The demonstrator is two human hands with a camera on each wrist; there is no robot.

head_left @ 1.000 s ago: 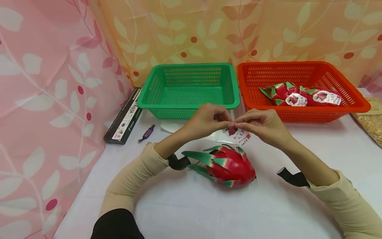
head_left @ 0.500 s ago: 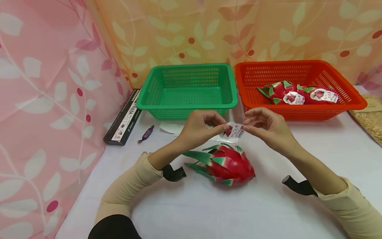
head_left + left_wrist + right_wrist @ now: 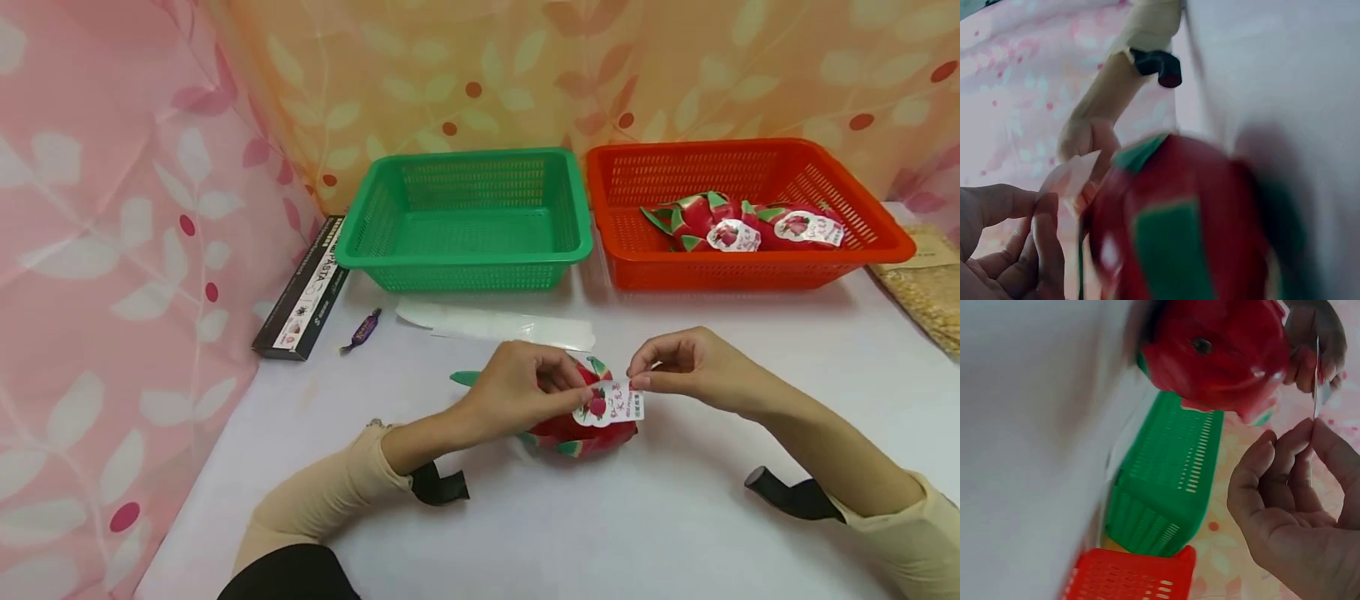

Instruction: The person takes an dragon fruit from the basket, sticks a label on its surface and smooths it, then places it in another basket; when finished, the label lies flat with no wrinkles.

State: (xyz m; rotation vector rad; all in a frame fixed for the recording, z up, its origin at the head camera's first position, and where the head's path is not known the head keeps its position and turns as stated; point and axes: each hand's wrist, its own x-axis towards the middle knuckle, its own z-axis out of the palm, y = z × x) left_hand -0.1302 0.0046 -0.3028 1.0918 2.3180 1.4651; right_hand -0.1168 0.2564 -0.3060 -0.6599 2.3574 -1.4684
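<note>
A white sticker with a dragon fruit picture and writing is stretched between both hands, above a red dragon fruit with green scales on the table. The left hand pinches the sticker's left end between thumb and fingers. At its other end, the right hand pinches the edge with thumb and fingertips. In the right wrist view the sticker appears edge-on, beside the dragon fruit and apart from it. The left wrist view shows the fruit close up and blurred. The hands hide part of the fruit.
A green basket stands at the back, beside a red basket holding labelled dragon fruits. A white backing strip lies before the green basket. Left are a purple-wrapped candy and a black box; a grain bag lies right.
Both hands have come down and nearer, from beside the white strip to over the dragon fruit. The sticker, first bunched between the fingertips, is now spread out between the hands.
</note>
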